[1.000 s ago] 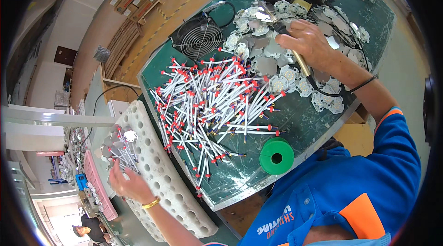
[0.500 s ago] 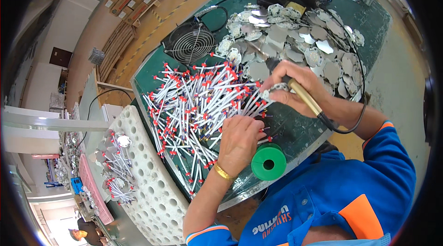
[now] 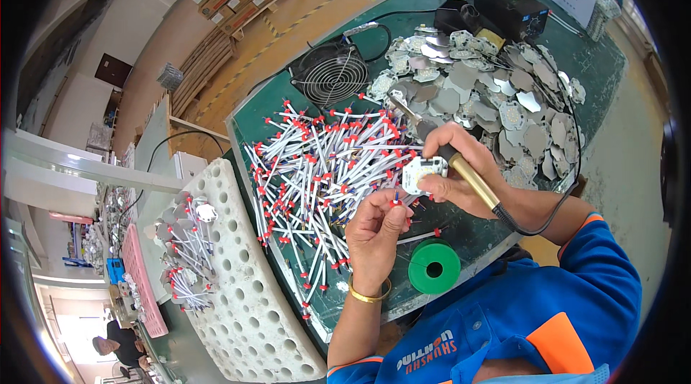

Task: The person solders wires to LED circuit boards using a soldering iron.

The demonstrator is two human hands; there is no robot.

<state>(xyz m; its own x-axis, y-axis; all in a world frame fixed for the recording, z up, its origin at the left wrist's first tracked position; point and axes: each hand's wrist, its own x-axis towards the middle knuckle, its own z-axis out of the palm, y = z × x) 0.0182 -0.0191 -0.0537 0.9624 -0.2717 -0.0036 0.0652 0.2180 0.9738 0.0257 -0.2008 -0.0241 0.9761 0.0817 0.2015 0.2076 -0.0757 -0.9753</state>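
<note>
My left hand [image 3: 376, 229] is closed, pinching a wire with a red collar [image 3: 396, 203] between thumb and fingers. Its exposed tip points up toward my right hand [image 3: 486, 172]. In that hand are two things: a soldering iron [image 3: 475, 181] with a gold handle, its tip aimed up and left, and a small white lamp board [image 3: 423, 174] pinched under the thumb. The board is close above the wire tip; whether they touch I cannot tell. Beyond my left hand spreads a heap of white wires with red collars [image 3: 317, 168]. A green spool [image 3: 434, 267] sits right of my left wrist.
Loose lamp boards and plates [image 3: 461, 82] are piled at the back right. A black fan [image 3: 335, 78] and a black soldering station [image 3: 512, 8] stand behind. On the left, a white perforated foam block [image 3: 245, 276] carries wired boards. The iron's cable [image 3: 579, 139] loops on the right.
My left hand has come out of the wire heap with a wire in its fingers. My right hand has turned the lamp board flat toward view, and the hands are closer together.
</note>
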